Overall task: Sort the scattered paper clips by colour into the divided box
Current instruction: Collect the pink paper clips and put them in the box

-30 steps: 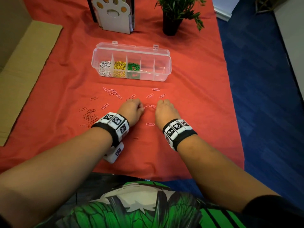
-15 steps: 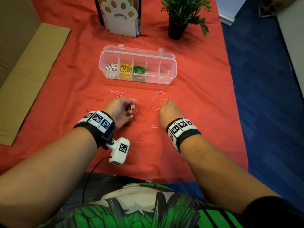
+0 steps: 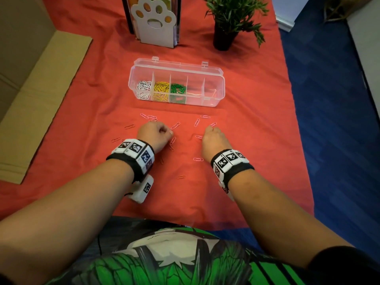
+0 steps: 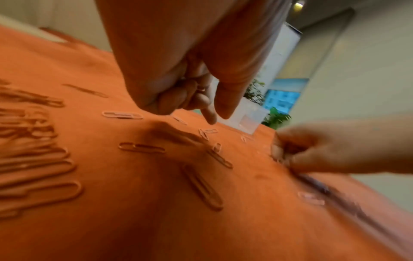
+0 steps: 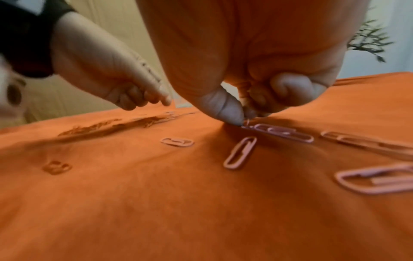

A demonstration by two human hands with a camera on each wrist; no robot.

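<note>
The clear divided box [image 3: 213, 93] lies open on the red cloth, with white [image 3: 143, 89], yellow [image 3: 161, 90] and green [image 3: 177, 90] paper clips in its three left compartments. Pink and red clips [image 3: 174, 126] lie scattered in front of it. My left hand [image 3: 167, 131] hovers over them with fingers curled round a small clip [image 4: 201, 89], index and thumb pointing down. My right hand [image 3: 211, 128] is down on the cloth, where thumb and finger pinch a pink clip [image 5: 247, 122]. More pink clips [image 5: 283, 134] lie beside it.
A paw-shaped holder [image 3: 154, 21] and a potted plant [image 3: 226, 27] stand behind the box. Flat cardboard [image 3: 37, 95] lies at the left. The cloth ends at the right over blue floor [image 3: 329, 120]. A pile of red clips [image 4: 33, 159] sits left of my left hand.
The two hands, close together a second ago, have parted. My left hand drew back to the left with a clip; my right hand reached slightly forward to another pink clip.
</note>
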